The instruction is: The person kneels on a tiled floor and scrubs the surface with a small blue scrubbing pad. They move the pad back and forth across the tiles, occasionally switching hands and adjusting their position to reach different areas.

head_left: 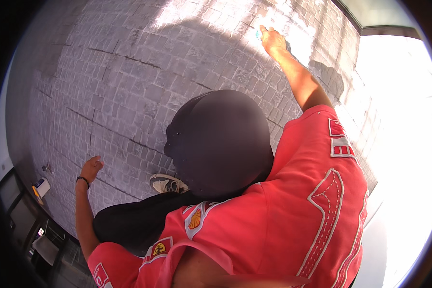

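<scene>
At the upper right my right arm is stretched out over the stone-patterned paving (129,91). My right hand (273,42) is in bright sunlight, with its fingers bent around a small teal-and-white thing (258,35). Its kind cannot be made out in the glare. Off to the left, my left hand (92,168) hovers apart from everything, a black band around its wrist. Its fingers are loosely bent and partly apart, with nothing visible in them. A large, smooth, dark rounded shape (221,141) fills the middle and hides the ground beneath it.
A shoe (167,184) shows below the dark shape. At the far left stand a white-and-yellow object (41,188) and a small metal fitting (48,168). Dark-framed furniture or shelving (43,245) lies at the lower left. A bright white surface (403,144) bounds the right side.
</scene>
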`<act>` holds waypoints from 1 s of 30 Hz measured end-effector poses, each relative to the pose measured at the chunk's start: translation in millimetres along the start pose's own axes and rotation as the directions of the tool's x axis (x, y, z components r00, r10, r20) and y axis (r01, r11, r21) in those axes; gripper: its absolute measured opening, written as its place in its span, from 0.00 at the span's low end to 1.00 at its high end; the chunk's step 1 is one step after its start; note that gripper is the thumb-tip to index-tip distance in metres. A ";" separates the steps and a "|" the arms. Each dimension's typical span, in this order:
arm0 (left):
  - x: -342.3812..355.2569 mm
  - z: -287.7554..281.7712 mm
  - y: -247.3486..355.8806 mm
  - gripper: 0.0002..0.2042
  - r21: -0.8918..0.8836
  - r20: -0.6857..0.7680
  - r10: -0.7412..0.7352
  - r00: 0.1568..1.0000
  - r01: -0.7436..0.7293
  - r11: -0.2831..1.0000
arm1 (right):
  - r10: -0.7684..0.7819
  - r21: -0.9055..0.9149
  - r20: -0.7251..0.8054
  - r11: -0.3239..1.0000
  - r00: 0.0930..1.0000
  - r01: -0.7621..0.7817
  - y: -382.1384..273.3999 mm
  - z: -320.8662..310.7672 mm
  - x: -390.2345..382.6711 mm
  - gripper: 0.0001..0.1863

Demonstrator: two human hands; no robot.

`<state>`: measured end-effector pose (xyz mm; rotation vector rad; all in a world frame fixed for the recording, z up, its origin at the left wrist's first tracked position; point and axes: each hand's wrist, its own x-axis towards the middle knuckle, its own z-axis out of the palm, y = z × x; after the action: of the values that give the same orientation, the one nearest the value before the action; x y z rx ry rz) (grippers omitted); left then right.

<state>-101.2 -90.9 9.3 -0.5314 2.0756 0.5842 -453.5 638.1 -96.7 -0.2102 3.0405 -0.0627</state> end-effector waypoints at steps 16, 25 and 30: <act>34.3 -1.8 20.0 0.26 0.136 0.007 0.053 0.999 -0.053 0.989 | -0.432 0.146 0.054 0.895 0.900 0.421 21.1 9.0 -279.0 0.28; 22.8 1.3 19.7 0.26 0.038 -0.051 0.062 0.997 -0.060 0.997 | 0.306 0.009 -0.005 0.952 0.952 -0.306 180.9 -0.6 -92.2 0.26; 17.5 4.8 -5.0 0.27 0.019 0.027 -0.035 0.999 0.035 0.999 | 0.034 0.044 0.164 0.998 0.986 -0.041 192.2 -9.5 -95.2 0.23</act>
<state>-104.2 -94.8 -8.8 -0.5455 2.0400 0.5488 -386.5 841.9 -87.8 -0.1466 2.8755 -0.1092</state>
